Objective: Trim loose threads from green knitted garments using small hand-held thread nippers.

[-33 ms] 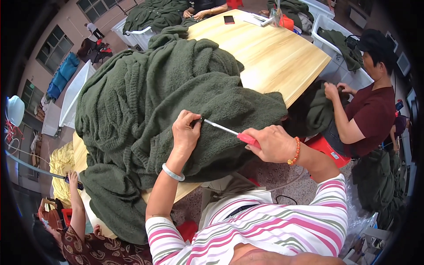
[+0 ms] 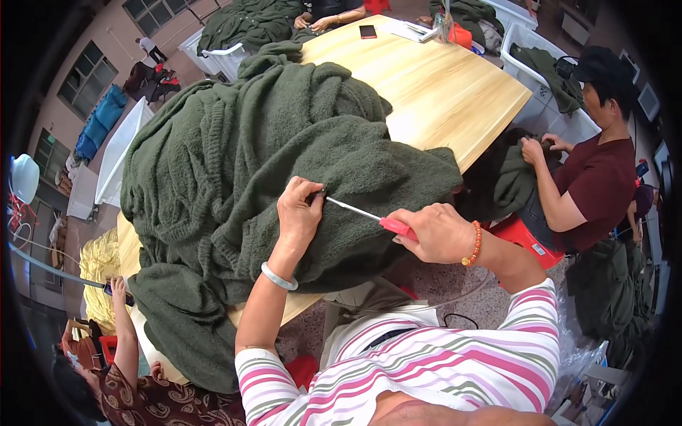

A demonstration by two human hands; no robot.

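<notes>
A heap of dark green knitted garments (image 2: 220, 142) covers much of the near table. My left hand (image 2: 298, 209) is closed, thumb and forefinger pinching a small fold of the green knit garment (image 2: 362, 170) on top. In my closed right hand (image 2: 444, 231) is a tool with a pinkish-red handle and a thin metal shaft (image 2: 355, 209). Its shaft points left, and the tip meets the cloth right beside my left fingertips. The tip's shape is too small to make out.
The wooden table (image 2: 455, 92) bears a phone (image 2: 367, 32) at its far side. A co-worker (image 2: 590, 156) at right handles dark green cloth; another person (image 2: 128, 383) is at lower left. White bins (image 2: 547, 99) stand around, and yellow cloth (image 2: 99, 270) lies at left.
The tool's shaft has shifted slightly, its tip sitting a little lower beside my left fingertips. My left hand keeps its pinch on the garment.
</notes>
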